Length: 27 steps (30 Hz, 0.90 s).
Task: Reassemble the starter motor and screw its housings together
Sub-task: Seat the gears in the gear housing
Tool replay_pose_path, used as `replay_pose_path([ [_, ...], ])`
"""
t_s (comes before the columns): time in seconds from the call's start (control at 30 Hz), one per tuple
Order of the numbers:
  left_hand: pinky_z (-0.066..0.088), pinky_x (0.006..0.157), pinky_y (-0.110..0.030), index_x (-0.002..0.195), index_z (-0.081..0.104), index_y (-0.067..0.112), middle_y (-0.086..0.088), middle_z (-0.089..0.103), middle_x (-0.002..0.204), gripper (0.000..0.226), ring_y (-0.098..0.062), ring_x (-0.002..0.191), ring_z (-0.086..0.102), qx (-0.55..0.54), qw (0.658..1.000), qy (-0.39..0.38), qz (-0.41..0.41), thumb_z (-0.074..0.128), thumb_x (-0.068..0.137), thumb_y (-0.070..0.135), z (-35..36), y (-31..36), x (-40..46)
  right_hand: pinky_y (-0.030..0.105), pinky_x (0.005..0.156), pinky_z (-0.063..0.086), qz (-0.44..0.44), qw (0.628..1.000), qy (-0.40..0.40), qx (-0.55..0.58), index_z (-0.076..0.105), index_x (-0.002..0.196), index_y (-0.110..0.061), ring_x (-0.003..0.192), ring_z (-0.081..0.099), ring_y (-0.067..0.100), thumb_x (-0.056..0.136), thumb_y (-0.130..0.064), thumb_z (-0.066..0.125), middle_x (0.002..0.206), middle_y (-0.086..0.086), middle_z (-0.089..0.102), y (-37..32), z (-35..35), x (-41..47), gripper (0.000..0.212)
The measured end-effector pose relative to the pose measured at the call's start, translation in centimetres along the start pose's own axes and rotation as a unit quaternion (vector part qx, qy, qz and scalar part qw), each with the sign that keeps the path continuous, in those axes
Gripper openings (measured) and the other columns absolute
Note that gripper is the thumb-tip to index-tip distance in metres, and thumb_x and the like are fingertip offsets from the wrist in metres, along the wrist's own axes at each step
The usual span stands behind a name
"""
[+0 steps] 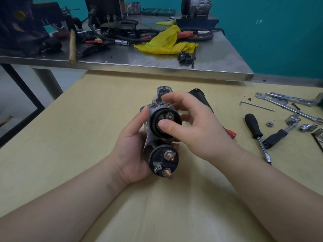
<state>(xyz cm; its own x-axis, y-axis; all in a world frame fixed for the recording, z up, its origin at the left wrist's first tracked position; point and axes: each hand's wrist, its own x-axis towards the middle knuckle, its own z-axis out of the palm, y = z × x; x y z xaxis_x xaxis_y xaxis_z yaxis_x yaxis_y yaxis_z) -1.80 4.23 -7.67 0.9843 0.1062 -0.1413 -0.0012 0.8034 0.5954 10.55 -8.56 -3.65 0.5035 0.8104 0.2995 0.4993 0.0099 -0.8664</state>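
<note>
The one view sits on my head, looking forward and down over both my forearms. My fingers (167, 98) fall near mid-frame, close to the lens. Beyond them lies the wooden table (87, 119), farther off the steel bench (122, 58).

A repair workshop. The pale wooden worktop (87, 137) carries loose hand tools: wrenches (286, 103), a ratchet handle (277, 137), a black-handled driver (257, 130), sockets (307, 127) and a nut (270, 123). Behind it, a steel bench (218, 56) holds cables (111, 34), a hammer (72, 44), a yellow rag (166, 42), a green socket case (158, 11) and an alternator-like unit (195, 5). Teal walls (279, 32) enclose the room.
</note>
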Motion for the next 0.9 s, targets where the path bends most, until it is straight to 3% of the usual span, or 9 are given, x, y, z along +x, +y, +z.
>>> replay_pose_path([
  [0.2, 0.062, 0.092, -0.038, 0.125, 0.078, 0.008, -0.013, 0.076, 0.120, 0.065, -0.028, 0.104, 0.076, 0.021, 0.999, 0.033, 0.011, 0.075, 0.085, 0.059, 0.07, -0.29, 0.09, 0.024, 0.100, 0.050, 0.003, 0.999, -0.011, -0.036, 0.067, 0.128, -0.040, 0.117, 0.064, -0.002, 0.086, -0.040, 0.074, 0.121, -0.022, 0.071, -0.08, -0.19, -0.03, 0.042],
  [0.33, 0.063, 0.090, -0.041, 0.128, 0.074, 0.006, -0.014, 0.073, 0.122, 0.074, -0.029, 0.104, 0.075, -0.027, 0.998, 0.048, 0.018, 0.077, 0.081, 0.062, 0.05, -0.01, 0.18, 0.017, 0.101, 0.044, -0.097, 0.989, 0.057, -0.090, 0.069, 0.121, -0.026, 0.122, 0.060, 0.007, 0.087, -0.023, 0.086, 0.131, -0.007, 0.062, 0.01, -0.23, -0.60, 0.038],
  [0.43, 0.059, 0.100, -0.037, 0.128, 0.075, 0.010, -0.008, 0.071, 0.125, 0.069, -0.024, 0.109, 0.071, -0.043, 0.998, 0.047, 0.024, 0.070, 0.088, 0.065, -0.17, 0.15, 0.16, 0.034, 0.105, 0.049, -0.187, 0.968, 0.068, -0.153, 0.076, 0.109, -0.012, 0.122, 0.059, 0.019, 0.088, -0.015, 0.087, 0.132, 0.006, 0.059, 0.24, -0.17, -0.79, 0.024],
  [0.53, 0.044, 0.115, -0.036, 0.134, 0.073, 0.013, -0.005, 0.067, 0.135, 0.069, -0.022, 0.121, 0.064, -0.035, 0.998, 0.058, 0.017, 0.069, 0.090, 0.066, -0.31, 0.19, 0.14, 0.046, 0.101, 0.051, -0.212, 0.959, 0.067, -0.177, 0.080, 0.108, -0.010, 0.118, 0.060, 0.027, 0.089, -0.015, 0.086, 0.131, 0.009, 0.061, 0.34, -0.02, -0.76, 0.021],
  [0.6, 0.039, 0.119, -0.036, 0.138, 0.071, 0.014, -0.005, 0.064, 0.140, 0.071, -0.023, 0.127, 0.060, -0.030, 0.998, 0.059, 0.012, 0.070, 0.090, 0.066, -0.28, 0.18, 0.19, 0.048, 0.100, 0.051, -0.211, 0.958, 0.066, -0.185, 0.081, 0.108, -0.011, 0.117, 0.060, 0.028, 0.089, -0.016, 0.086, 0.130, 0.009, 0.062, 0.30, -0.06, -0.73, 0.021],
  [0.73, 0.044, 0.116, -0.038, 0.140, 0.069, 0.012, -0.008, 0.063, 0.140, 0.074, -0.025, 0.126, 0.062, -0.027, 0.998, 0.054, 0.005, 0.070, 0.090, 0.066, -0.14, -0.08, 0.18, 0.047, 0.099, 0.051, -0.206, 0.959, 0.067, -0.183, 0.082, 0.103, -0.011, 0.116, 0.061, 0.029, 0.088, -0.018, 0.086, 0.126, 0.008, 0.065, 0.20, -0.26, -0.73, 0.017],
  [0.9, 0.038, 0.120, -0.039, 0.133, 0.073, 0.012, -0.008, 0.065, 0.137, 0.070, -0.025, 0.127, 0.060, -0.019, 0.998, 0.061, 0.004, 0.069, 0.089, 0.066, 0.05, -0.08, 0.08, 0.047, 0.097, 0.051, -0.219, 0.953, 0.055, -0.201, 0.083, 0.102, -0.009, 0.115, 0.063, 0.032, 0.089, -0.017, 0.085, 0.126, 0.008, 0.067, 0.10, -0.41, -0.60, 0.016],
])
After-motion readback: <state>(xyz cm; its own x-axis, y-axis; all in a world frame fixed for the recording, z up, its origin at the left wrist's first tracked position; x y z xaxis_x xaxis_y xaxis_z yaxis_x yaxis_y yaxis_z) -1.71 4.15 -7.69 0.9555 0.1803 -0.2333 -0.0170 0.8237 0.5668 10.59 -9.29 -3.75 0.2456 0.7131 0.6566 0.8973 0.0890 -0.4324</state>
